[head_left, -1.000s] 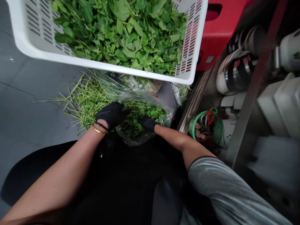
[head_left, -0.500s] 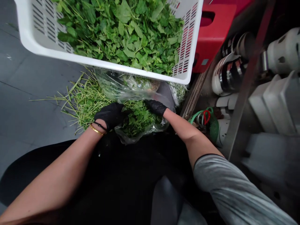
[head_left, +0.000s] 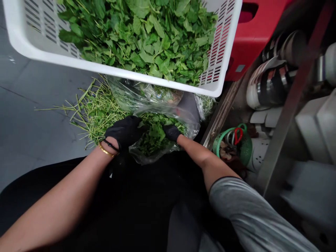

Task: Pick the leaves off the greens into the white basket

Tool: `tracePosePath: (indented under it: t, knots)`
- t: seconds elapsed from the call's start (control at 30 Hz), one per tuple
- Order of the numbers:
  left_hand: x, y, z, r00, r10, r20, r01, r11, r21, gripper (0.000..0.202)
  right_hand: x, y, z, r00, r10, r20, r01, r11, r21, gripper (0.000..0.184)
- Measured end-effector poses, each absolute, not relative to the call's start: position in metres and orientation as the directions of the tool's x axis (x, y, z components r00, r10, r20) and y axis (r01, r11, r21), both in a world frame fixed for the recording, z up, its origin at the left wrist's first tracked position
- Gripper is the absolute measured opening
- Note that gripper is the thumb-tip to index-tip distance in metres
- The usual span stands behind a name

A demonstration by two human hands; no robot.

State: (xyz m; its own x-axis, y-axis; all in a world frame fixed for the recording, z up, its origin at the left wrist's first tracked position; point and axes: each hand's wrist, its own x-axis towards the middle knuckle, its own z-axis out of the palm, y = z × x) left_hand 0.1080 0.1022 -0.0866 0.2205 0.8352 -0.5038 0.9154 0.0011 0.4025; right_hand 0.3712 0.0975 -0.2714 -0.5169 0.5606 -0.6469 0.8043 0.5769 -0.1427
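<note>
A clear plastic bag (head_left: 181,115) full of leafy greens (head_left: 154,134) lies on the floor in front of me. My left hand (head_left: 124,131), in a black glove with a gold bangle at the wrist, is closed on the bag's left edge and the greens there. Reaching into the bag's mouth, my right hand (head_left: 172,132), also in a black glove, has its fingers curled into the leaves. A white slotted basket (head_left: 217,52) heaped with picked green leaves (head_left: 147,35) stands just beyond the bag.
A pile of stripped green stems (head_left: 97,108) lies on the grey floor to the left. A red crate (head_left: 249,35) stands behind the basket. On the right, a metal shelf holds stacked bowls (head_left: 270,84) and a green colander (head_left: 233,143).
My right hand moved up toward the bag's far side, then came back down into the greens. My left hand stayed on the bag's left edge.
</note>
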Motion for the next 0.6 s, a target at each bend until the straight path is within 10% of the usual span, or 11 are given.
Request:
tracePosePath:
  t: [0.6]
  knots:
    - [0.09,0.105,-0.051,0.245,0.88,-0.406,0.905,-0.058,0.42,0.057,0.416,0.123,-0.183,-0.536,0.519,-0.666,0.801,0.561,-0.207,0.023]
